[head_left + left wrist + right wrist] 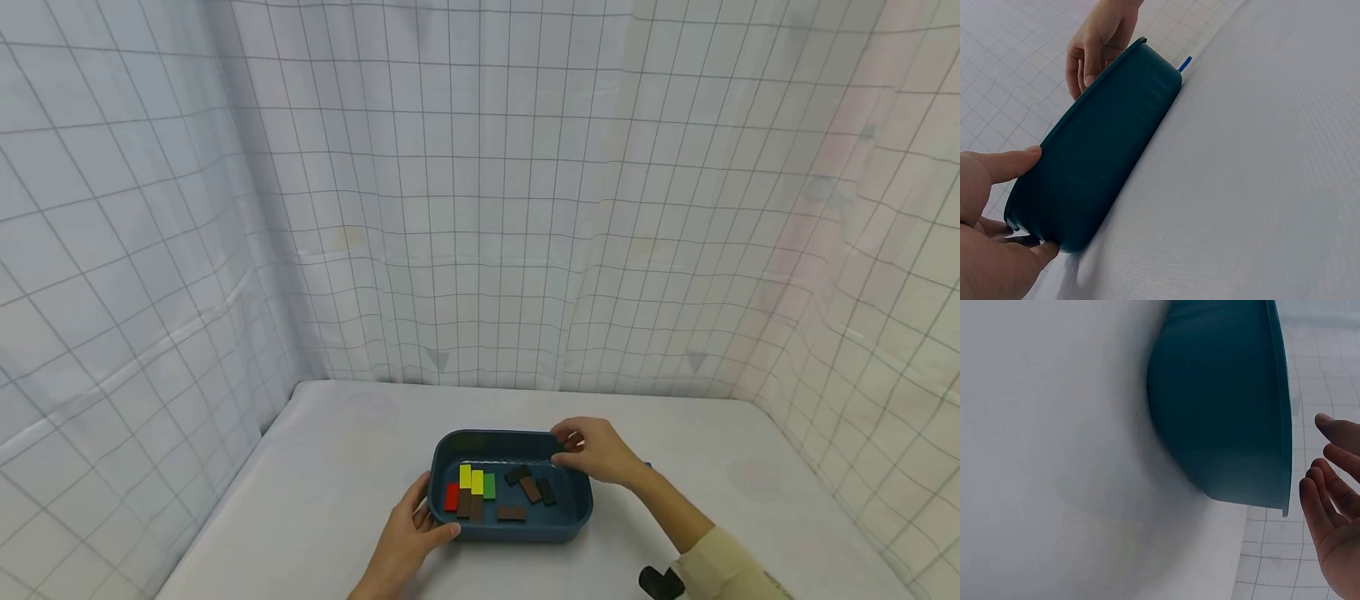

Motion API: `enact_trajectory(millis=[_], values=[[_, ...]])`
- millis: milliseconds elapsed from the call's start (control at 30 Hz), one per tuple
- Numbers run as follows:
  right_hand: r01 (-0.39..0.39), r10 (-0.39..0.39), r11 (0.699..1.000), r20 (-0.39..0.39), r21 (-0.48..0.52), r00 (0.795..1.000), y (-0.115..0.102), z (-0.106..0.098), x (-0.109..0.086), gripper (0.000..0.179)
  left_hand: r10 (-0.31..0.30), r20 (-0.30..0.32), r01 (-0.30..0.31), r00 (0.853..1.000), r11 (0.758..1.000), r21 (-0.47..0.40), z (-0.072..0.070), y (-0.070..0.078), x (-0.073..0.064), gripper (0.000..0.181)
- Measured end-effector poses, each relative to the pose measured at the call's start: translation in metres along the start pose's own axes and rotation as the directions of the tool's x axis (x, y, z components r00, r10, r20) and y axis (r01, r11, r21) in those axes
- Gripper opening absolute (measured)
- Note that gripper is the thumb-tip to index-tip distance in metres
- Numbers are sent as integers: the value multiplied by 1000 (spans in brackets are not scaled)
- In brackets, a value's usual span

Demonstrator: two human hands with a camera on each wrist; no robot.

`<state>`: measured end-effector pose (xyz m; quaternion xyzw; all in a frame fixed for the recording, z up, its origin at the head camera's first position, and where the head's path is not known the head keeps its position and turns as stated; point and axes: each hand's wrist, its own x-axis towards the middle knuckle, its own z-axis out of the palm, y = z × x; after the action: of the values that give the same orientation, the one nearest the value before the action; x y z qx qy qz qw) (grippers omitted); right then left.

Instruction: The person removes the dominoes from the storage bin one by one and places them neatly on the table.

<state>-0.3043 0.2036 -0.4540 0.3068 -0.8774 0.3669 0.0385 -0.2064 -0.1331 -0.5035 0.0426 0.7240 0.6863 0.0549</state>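
A dark blue-teal tub (517, 533) with rounded corners stands on the white table. My left hand (408, 533) grips its left end, the thumb on the near rim and the fingers at the outer wall (1085, 169). Over the back right corner hovers my right hand (596, 450), fingers loosely bent with nothing visible between them; the right wrist view shows its fingertips (1307, 487) apart from the rim. Inside, at the left, lie a red block (452, 497), two yellow blocks (465, 476), a green block (489, 486) and brown blocks (477, 507). Further right are more brown and black blocks (545, 492).
A small blue object (648, 464) shows partly behind the right forearm, and again as a blue strip (1185, 63) past the tub's far end. A black device (660, 582) sits by the right sleeve. White gridded curtains (480, 208) enclose the table's back and sides.
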Motion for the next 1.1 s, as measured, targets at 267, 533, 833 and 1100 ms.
enact_trajectory(millis=[267,533,833,1100], values=[[43,-43,999,106,-2,993,0,17,14,36,-21,-22,21,1000,1000,-2,2,1,-1,100],[57,-60,998,163,23,985,-4,29,21,36,-16,-16,16,1000,1000,-8,2,1,0,99],[-11,12,1000,257,-5,966,-7,38,28,38,-24,-16,24,1000,1000,-18,2,0,1,100],[4,26,995,310,-96,950,-6,44,31,40,-27,-23,27,999,1000,-16,2,-1,0,99]])
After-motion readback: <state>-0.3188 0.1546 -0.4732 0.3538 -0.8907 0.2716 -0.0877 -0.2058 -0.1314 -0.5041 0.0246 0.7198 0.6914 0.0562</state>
